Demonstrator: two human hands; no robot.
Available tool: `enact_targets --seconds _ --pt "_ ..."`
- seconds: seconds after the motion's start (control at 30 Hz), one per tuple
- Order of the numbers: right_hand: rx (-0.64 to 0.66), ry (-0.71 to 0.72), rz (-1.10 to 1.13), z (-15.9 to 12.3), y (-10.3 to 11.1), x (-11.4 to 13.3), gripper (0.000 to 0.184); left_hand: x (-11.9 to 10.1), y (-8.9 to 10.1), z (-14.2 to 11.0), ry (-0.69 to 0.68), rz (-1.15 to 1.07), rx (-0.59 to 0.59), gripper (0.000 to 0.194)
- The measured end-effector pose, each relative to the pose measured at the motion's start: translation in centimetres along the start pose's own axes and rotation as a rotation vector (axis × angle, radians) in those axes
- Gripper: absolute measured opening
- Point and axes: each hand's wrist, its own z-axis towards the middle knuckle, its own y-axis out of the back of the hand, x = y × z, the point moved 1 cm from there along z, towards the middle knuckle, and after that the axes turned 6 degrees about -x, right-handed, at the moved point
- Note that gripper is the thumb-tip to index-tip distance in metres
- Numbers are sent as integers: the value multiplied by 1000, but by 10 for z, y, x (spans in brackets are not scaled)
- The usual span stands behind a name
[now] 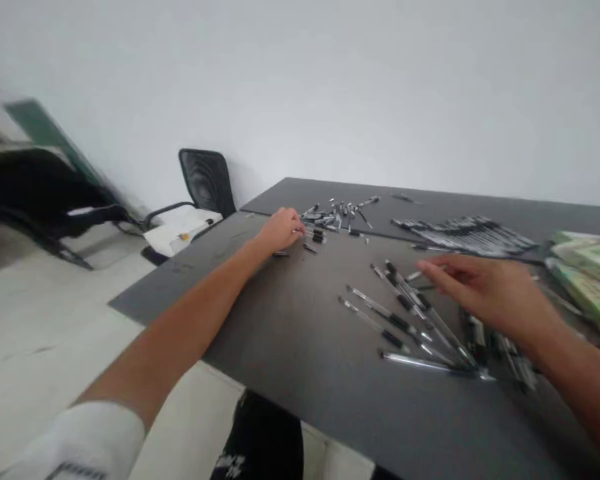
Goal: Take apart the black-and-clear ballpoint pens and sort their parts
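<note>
My left hand (281, 229) reaches far across the dark grey table (290, 347) to a scatter of small black and silver pen parts (337, 217); its fingers are curled at the edge of that pile, and what they pinch is too small to name. My right hand (483, 287) hovers low over a loose group of clear-barrelled pens (405, 320) in front of me, fingers stretched out towards the left with nothing clearly between them.
A neat row of several finished pens (467, 233) lies at the back right. Green packets (587, 277) are stacked at the right edge. A black chair (207, 180) with a white box (180, 230) stands beyond the table's left corner.
</note>
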Motion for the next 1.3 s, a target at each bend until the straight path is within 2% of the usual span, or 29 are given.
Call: enact_targets --seconds 0.23,0.43,0.7,0.83,0.97,1.17,1.3 --pt "28 23 26 -2 2 1 59 -1 -2 1 -37 -9 21 23" --pt "17 75 31 -2 -2 2 59 0 -3 3 -24 -37 -39 15" --pt "12 70 29 -2 -8 -6 62 9 12 1 100 -98 -256 19" --pt "-2 -37 -24 -1 -4 -8 68 8 24 1 157 -137 -372 20" --pt "-26 -124 -51 4 0 -17 64 1 31 1 173 -170 -452 19" --pt "-127 -56 -27 6 2 -33 57 -13 39 3 165 -207 -554 10" --pt "-136 -28 -11 12 1 -30 51 -22 46 3 138 -230 -624 5"
